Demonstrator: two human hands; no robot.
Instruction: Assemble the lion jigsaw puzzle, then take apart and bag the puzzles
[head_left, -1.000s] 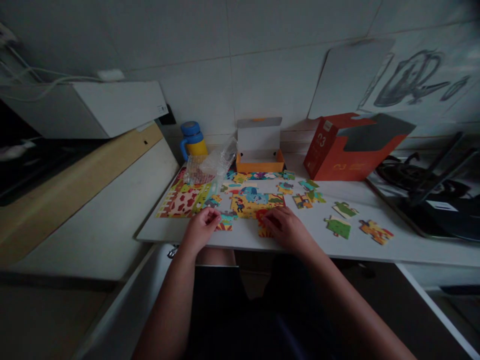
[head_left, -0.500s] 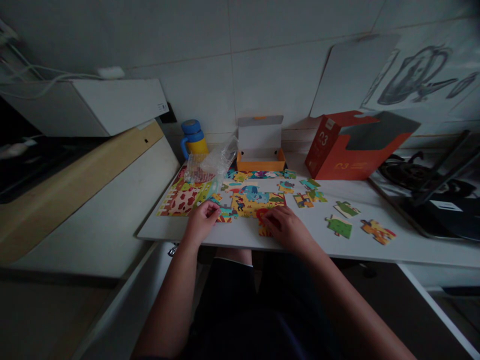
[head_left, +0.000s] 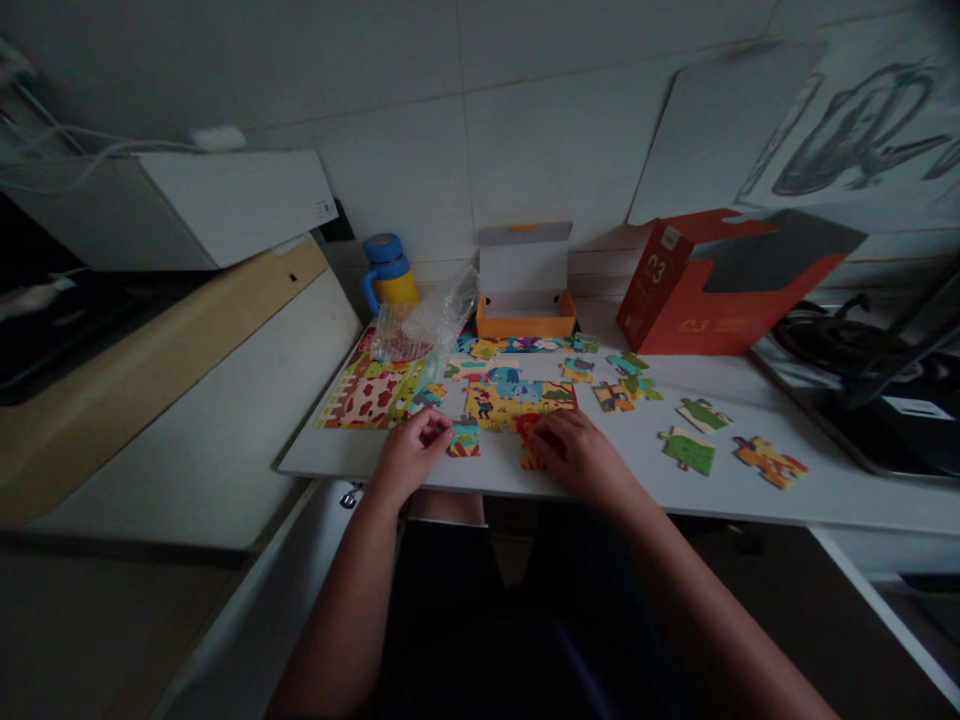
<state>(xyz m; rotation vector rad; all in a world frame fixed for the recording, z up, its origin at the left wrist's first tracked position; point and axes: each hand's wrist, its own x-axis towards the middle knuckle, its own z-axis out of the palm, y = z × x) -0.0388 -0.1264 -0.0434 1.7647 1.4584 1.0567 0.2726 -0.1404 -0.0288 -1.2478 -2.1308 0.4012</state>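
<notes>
My left hand point(head_left: 412, 452) is closed, its fingertips at the left edge of a teal and green puzzle piece point(head_left: 466, 438) near the table's front. My right hand point(head_left: 579, 450) pinches the right side of a red and orange puzzle piece point(head_left: 530, 457) and partly covers it. Just behind both pieces lies a joined section of puzzle point(head_left: 499, 405) with a blue elephant on yellow ground. Another teal piece point(head_left: 429, 397) rests behind my left hand, beside a joined section with a spotted cow pattern point(head_left: 371, 395).
Several loose pieces, among them a green one point(head_left: 688, 452) and an orange one point(head_left: 771, 460), lie to the right. At the back stand an open orange box point(head_left: 525, 326), crumpled clear plastic point(head_left: 427, 325), a blue and yellow bottle point(head_left: 391, 275) and a red box point(head_left: 720, 300). A stove point(head_left: 862, 400) borders the right.
My left hand has shifted right, and the teal and green piece now sits a little further right and nearer the front. My right hand stays at the red and orange piece.
</notes>
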